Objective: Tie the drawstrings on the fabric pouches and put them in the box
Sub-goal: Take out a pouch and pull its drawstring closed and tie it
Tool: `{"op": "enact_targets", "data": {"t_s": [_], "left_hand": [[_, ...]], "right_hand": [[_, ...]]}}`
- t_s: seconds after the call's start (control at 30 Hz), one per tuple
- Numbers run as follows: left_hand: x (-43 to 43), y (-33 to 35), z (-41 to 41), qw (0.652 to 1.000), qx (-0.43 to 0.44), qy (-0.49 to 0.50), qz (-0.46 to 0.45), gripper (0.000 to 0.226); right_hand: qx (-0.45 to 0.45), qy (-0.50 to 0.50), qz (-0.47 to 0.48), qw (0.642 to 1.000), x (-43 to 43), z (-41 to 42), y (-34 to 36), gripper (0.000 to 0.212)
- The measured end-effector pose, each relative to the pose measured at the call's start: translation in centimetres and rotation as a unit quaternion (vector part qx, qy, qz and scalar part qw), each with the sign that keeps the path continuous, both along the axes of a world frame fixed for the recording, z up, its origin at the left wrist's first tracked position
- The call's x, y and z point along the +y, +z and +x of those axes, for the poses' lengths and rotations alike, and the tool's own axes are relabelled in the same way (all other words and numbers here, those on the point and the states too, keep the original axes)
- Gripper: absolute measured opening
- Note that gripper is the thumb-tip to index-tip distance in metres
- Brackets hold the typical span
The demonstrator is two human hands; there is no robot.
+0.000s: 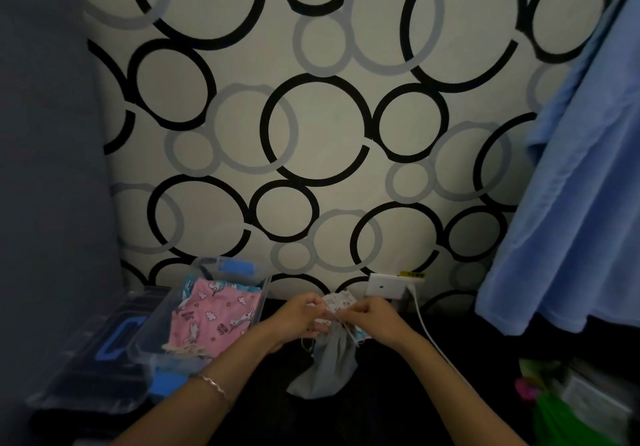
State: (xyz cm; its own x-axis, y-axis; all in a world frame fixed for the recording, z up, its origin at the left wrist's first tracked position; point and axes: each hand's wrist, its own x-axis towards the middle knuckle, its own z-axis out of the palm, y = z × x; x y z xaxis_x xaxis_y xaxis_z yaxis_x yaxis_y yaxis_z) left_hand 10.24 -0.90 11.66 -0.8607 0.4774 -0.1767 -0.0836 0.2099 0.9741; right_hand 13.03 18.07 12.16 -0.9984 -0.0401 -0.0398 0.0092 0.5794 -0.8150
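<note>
A grey fabric pouch (329, 364) hangs over the dark surface at lower centre. My left hand (298, 317) and my right hand (372, 317) pinch its gathered top and drawstrings from either side. More patterned pouches (337, 302) lie just behind my fingers. To the left stands a clear plastic box (261, 302) with blue clips. A pink unicorn-print pouch (214, 321) lies inside it, drawstring knot toward me.
The box's clear lid (93, 352) with a blue handle lies to the left of the box. A white socket (386, 286) with a white cable (427, 328) sits on the circle-patterned wall. Blue cloth (571, 203) hangs at the right; green and pink items (554, 404) sit below it.
</note>
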Motion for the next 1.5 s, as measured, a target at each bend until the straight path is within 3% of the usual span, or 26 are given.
{"op": "enact_targets", "data": {"t_s": [0.1, 0.2, 0.37, 0.47, 0.63, 0.73, 0.83, 0.9, 0.97, 1.03, 1.2, 1.3, 1.37, 1.5], "left_hand": [[0.0, 0.0, -0.1, 1.0, 0.01, -0.006, -0.02, 0.015], [-0.2, 0.4, 0.1, 0.999, 0.016, -0.006, -0.033, 0.013], [-0.2, 0.2, 0.0, 0.999, 0.018, -0.007, -0.027, 0.014], [-0.2, 0.2, 0.1, 0.999, 0.022, -0.017, -0.024, 0.014], [-0.2, 0.4, 0.3, 0.999, 0.025, -0.035, -0.022, 0.013], [0.0, 0.4, 0.3, 0.998, 0.038, -0.049, -0.029, 0.011], [0.1, 0.1, -0.3, 0.984, 0.149, -0.054, -0.083, 0.009], [0.3, 0.1, -0.9, 0.956, 0.249, -0.033, -0.151, 0.01], [0.6, 0.2, -1.2, 0.917, 0.342, 0.003, -0.207, 0.011], [0.8, 0.4, -1.5, 0.901, 0.378, 0.012, -0.214, 0.012], [1.6, 0.0, -1.5, 0.924, 0.333, 0.038, -0.182, 0.019], [2.1, -0.4, -1.0, 0.974, 0.198, 0.069, -0.088, 0.022], [1.9, -0.5, -0.9, 0.989, 0.124, 0.059, -0.047, 0.018], [1.4, -1.0, -1.0, 0.991, 0.117, -0.002, -0.058, 0.027]], "right_hand": [[-0.006, 0.02, -0.013, 1.0, -0.4, -0.2, -0.3, 0.063], [0.001, 0.016, -0.029, 0.999, -0.3, -0.1, -0.2, 0.033], [0.001, 0.037, -0.03, 0.999, -0.4, 0.0, -0.1, 0.02], [-0.024, 0.003, -0.086, 0.996, -0.3, -0.1, 0.0, 0.009], [-0.043, -0.054, -0.212, 0.975, -0.2, -0.3, -0.2, 0.019], [-0.002, -0.063, -0.184, 0.981, -0.4, -0.3, -0.6, 0.02], [0.023, -0.006, -0.108, 0.994, -0.6, -0.2, -1.0, 0.03], [0.0, 0.023, -0.082, 0.996, -0.6, -0.2, -1.2, 0.037], [-0.022, 0.038, -0.093, 0.995, -0.6, -0.1, -1.2, 0.035], [-0.032, 0.039, -0.114, 0.992, -0.6, 0.0, -1.0, 0.027], [-0.038, 0.035, -0.129, 0.99, -0.4, 0.2, -1.4, 0.023], [-0.042, 0.013, -0.15, 0.988, -0.2, 0.1, -1.6, 0.024], [-0.037, 0.008, -0.157, 0.987, -0.1, 0.3, -1.5, 0.028], [-0.026, 0.004, -0.165, 0.986, 0.2, 0.3, -1.7, 0.032]]}}
